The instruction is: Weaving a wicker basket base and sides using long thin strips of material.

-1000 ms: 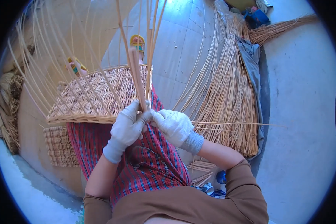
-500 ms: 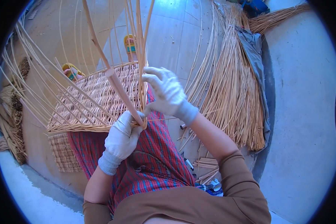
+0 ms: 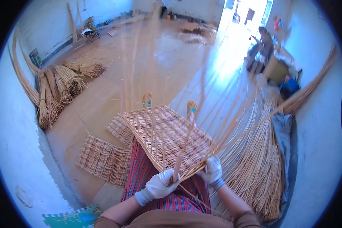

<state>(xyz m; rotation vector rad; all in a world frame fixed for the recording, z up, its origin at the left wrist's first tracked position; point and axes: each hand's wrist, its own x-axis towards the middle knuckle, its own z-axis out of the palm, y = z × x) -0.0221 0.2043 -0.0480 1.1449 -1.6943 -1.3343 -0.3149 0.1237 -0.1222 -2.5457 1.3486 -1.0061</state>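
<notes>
A rectangular wicker base [image 3: 167,133] rests tilted over my lap, on a red and blue checked cloth [image 3: 140,174]. Long willow rods [image 3: 228,131] rise from its edges, blurred by motion. My left hand [image 3: 161,185], in a white glove, is closed round the near corner, where a thicker peeled stick [image 3: 177,165] stands up. The right hand [image 3: 213,170], gloved likewise, is closed at the right-hand edge of the base; its fingers are partly hidden and slightly smeared.
Loose willow rods [image 3: 260,171] lie on a grey cloth to my right. Two woven panels [image 3: 102,157] lie on the floor at left, beyond them tied bundles [image 3: 60,85] against the wall. A person [image 3: 264,43] is near the bright doorway at far right.
The base has turned, and its gripped corner now sits lower and further right in view. My right hand has come down from the upright rods to the edge. The view has lifted toward the room.
</notes>
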